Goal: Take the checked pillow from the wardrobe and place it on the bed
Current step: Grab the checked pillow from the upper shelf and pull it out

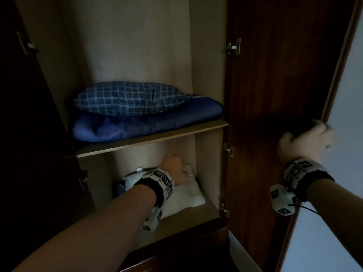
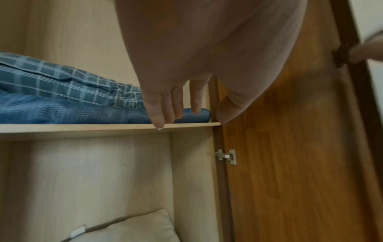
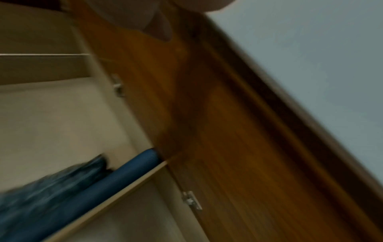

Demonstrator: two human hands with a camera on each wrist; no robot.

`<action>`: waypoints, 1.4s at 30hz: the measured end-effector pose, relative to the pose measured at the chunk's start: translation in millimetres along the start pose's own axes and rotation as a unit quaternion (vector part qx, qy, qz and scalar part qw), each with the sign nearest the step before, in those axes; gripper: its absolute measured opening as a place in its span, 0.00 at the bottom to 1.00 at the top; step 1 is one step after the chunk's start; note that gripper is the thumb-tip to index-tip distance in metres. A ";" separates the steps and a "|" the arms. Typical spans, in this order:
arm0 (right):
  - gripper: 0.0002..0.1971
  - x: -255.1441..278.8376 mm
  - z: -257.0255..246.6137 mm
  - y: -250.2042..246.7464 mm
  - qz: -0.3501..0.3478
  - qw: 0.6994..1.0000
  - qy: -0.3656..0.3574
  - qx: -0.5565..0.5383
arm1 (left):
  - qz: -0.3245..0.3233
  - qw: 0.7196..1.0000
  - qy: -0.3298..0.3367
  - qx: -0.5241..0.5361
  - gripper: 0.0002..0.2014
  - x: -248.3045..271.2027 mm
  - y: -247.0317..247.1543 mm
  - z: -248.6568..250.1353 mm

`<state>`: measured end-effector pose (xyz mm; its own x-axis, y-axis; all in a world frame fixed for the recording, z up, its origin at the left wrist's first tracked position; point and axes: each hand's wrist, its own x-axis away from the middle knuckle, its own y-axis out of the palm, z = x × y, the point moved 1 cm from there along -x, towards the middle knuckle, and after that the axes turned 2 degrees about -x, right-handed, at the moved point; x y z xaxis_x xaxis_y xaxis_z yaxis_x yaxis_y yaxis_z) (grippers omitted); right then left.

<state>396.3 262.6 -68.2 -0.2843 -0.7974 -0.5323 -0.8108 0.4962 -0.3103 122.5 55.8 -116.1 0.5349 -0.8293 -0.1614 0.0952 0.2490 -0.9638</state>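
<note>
The checked pillow [image 1: 127, 99] [image 2: 62, 81], blue with pale lines, lies on a folded blue blanket [image 1: 147, 122] [image 2: 82, 113] on the wardrobe's upper shelf [image 1: 157, 140]. My left hand [image 1: 174, 160] [image 2: 186, 113] hangs just below and in front of that shelf's edge. Its fingers are straight, hold nothing and are apart from the pillow. My right hand [image 1: 312, 138] is out to the right, its fingers curled over the edge of the open right door [image 1: 275, 75]. The right wrist view is blurred and shows the checked pillow [image 3: 51, 183] only as a smear.
A white pillow [image 1: 186, 191] [image 2: 134, 229] lies in the lower compartment under my left wrist. The dark left door [image 1: 29, 134] stands open at the left. Metal hinges [image 1: 233, 46] line the right side panel. A pale wall [image 1: 343, 193] lies beyond the right door.
</note>
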 end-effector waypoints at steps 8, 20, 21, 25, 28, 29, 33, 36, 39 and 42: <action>0.26 49.7 -66.5 67.6 -0.166 0.958 -0.212 -0.103 | 0.045 0.996 -0.072 -0.029 0.30 -6.4 -25.6 -39.8; 0.31 101.0 -199.4 234.4 -0.302 0.886 -0.331 -0.119 | 0.157 0.980 -0.104 -0.072 0.25 -103.8 -70.5 -146.2; 0.32 103.2 -211.6 250.3 -0.308 0.883 -0.333 -0.118 | 0.163 0.979 -0.102 -0.074 0.25 -115.9 -75.0 -158.4; 0.33 106.9 -255.4 313.8 -0.323 0.876 -0.341 -0.108 | 0.179 0.973 -0.106 -0.095 0.24 -164.7 -99.0 -201.4; 0.38 106.3 -282.4 358.9 -0.322 0.869 -0.363 -0.097 | 0.208 0.967 -0.100 -0.104 0.25 -199.1 -115.2 -224.5; 0.41 105.6 -291.2 373.4 -0.324 0.864 -0.376 -0.082 | 0.220 0.964 -0.100 -0.112 0.26 -209.8 -119.0 -231.1; 0.60 95.3 -321.4 427.1 -0.351 0.829 -0.434 0.042 | 0.269 0.944 -0.099 -0.163 0.33 -252.4 -130.4 -249.6; 0.68 80.9 -339.2 459.0 -0.355 0.803 -0.462 0.127 | 0.280 0.927 -0.125 -0.217 0.49 -284.7 -139.0 -256.8; 0.75 69.8 -354.0 486.1 -0.349 0.780 -0.486 0.184 | 0.260 0.917 -0.163 -0.255 0.63 -315.4 -148.4 -267.1; 0.80 63.4 -368.0 517.2 -0.347 0.757 -0.506 0.226 | 0.227 0.910 -0.205 -0.281 0.65 -350.9 -154.3 -282.8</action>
<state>-229.4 342.3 27.3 0.8525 -0.3627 -0.3763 -0.2616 0.3270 -0.9081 -317.3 166.9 29.3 0.6913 -0.4195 -0.5883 -0.5965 0.1283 -0.7923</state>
